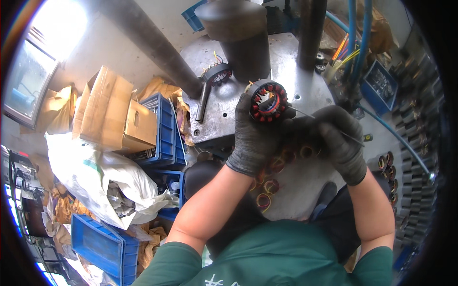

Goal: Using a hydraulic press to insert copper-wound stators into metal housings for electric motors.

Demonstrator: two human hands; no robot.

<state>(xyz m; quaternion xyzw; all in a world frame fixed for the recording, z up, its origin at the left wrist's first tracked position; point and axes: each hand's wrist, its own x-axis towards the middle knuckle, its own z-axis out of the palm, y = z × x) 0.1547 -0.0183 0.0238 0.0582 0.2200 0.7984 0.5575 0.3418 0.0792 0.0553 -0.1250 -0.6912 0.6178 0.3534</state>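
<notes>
My left hand [250,140], in a dark grey glove, grips a round motor stator [278,108] with red windings and a dark outer ring. The stator's open face is tilted up toward me. My right hand [341,140], gloved alike, is closed on a thin metal rod [304,113]. The rod's far end points left at the stator's edge; whether they touch I cannot tell. Behind my left hand, a second stator [217,75] with thin wires sticking up sits on the metal machine plate [222,126]. A dark metal bar [203,102] lies beside it.
Thick steel columns [312,35] and a central ram [245,47] rise from the plate. Several wound stators [263,201] lie on the floor below my hands. Blue crates [102,248], cardboard boxes [102,112] and a white sack [90,176] crowd the left. Blue hoses [362,43] run at right.
</notes>
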